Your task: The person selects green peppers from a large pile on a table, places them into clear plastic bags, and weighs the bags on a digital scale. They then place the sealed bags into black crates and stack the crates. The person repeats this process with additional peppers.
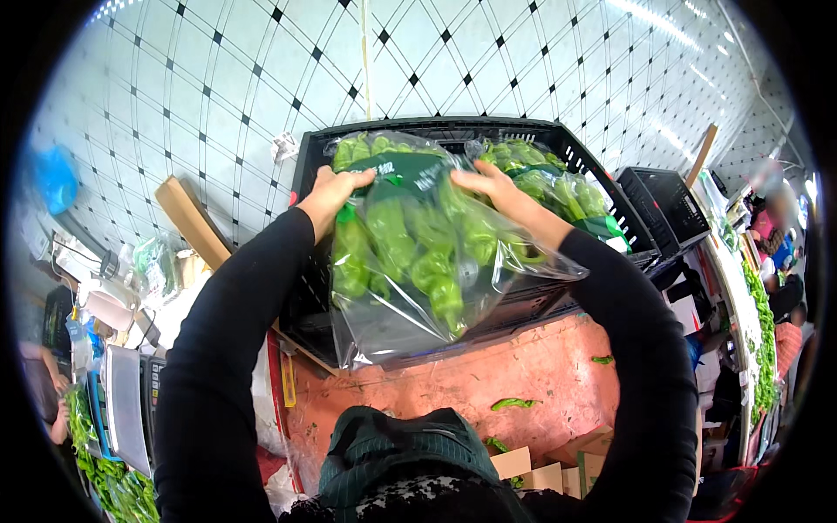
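Note:
A clear plastic bag of long green peppers (428, 242), with a dark green printed band, hangs over the near side of a black plastic crate (592, 163). My left hand (333, 193) grips the bag's left side, thumb lying on the printed band. On the right side my right hand (500, 193) holds it too, thumb and fingers on the film near the band. The fingers beneath the bag are hidden. Other bagged green peppers (533, 170) lie in the crate, to the right of the held bag.
A digital scale (127, 402) stands on the left-hand bench. Loose peppers (513, 403) and open cardboard boxes (549, 477) are on the reddish floor. Another black crate (660, 206) is at right. Green peppers (758, 340) cover a right-hand table, with people beyond; another person's hands (60, 399) show far left.

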A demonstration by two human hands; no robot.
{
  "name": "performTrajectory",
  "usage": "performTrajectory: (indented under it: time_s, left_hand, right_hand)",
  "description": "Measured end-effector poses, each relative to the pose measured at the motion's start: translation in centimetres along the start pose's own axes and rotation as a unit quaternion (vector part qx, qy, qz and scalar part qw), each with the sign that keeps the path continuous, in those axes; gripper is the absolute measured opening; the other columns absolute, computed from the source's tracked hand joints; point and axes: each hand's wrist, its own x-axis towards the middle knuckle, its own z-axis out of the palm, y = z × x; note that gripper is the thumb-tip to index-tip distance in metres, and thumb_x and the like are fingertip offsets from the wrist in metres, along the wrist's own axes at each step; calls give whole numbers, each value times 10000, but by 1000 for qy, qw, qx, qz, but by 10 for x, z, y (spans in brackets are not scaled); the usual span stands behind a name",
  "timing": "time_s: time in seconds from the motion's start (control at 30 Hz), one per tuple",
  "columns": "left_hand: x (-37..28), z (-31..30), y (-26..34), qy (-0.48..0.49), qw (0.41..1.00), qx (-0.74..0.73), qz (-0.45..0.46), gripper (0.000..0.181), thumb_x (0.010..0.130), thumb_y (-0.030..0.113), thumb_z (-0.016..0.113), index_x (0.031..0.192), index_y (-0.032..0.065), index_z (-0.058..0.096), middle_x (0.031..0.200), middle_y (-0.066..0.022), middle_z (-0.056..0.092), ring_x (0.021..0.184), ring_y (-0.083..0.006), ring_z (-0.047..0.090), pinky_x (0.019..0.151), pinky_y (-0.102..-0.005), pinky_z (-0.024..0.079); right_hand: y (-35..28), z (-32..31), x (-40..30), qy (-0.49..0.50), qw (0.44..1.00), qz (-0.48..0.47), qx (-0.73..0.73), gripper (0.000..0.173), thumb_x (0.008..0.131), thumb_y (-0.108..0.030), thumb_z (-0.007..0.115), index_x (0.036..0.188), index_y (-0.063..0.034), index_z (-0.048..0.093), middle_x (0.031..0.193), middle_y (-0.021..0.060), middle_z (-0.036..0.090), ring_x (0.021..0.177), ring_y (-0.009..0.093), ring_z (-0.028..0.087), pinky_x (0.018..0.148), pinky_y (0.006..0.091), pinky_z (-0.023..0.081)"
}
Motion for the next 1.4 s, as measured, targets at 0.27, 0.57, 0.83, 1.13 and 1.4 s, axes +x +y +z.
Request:
performTrajectory:
  time_s: [0.27,0.57,0.83,1.13,1.4]
  left_hand:
    - [-25,-6,-1,-30,996,63,-61,719,819,296,741,1295,-63,340,1169,-225,535,1016,-269,588,784,-409,531]
    - [-59,6,11,-133,989,-59,27,1014,699,183,854,1429,-71,196,1256,-205,510,1138,-274,554,898,-396,516]
    - [-42,12,1,-112,990,-57,64,921,675,83,834,1427,-5,309,1366,-208,306,1236,-291,436,976,-378,466]
    - [-20,30,31,39,928,264,260,766,692,13,732,1388,139,438,1293,-224,348,1205,-348,415,1041,-386,383]
    - [-18,24,11,4,925,299,235,643,769,93,717,1355,59,456,1368,-242,282,1209,-393,435,1023,-377,396]
  right_hand:
    - [-17,-8,-9,-38,990,129,38,1155,694,-527,799,1489,-2,145,1367,260,423,1158,327,531,908,431,456]
    - [-13,15,-29,-31,998,20,-60,1295,579,-415,895,1466,95,102,1366,286,419,1263,328,449,1056,395,351]
    - [-17,12,-41,28,997,42,-53,1229,573,-314,902,1457,98,154,1343,258,467,1201,317,508,1016,372,403]
    - [-5,-8,-29,144,961,-119,-203,1227,602,-454,851,1468,62,152,1338,308,461,1247,346,485,1040,357,391]
    - [-14,-15,-14,32,936,-156,-315,1201,612,-477,839,1456,76,188,1408,309,391,1305,378,420,1078,381,345]
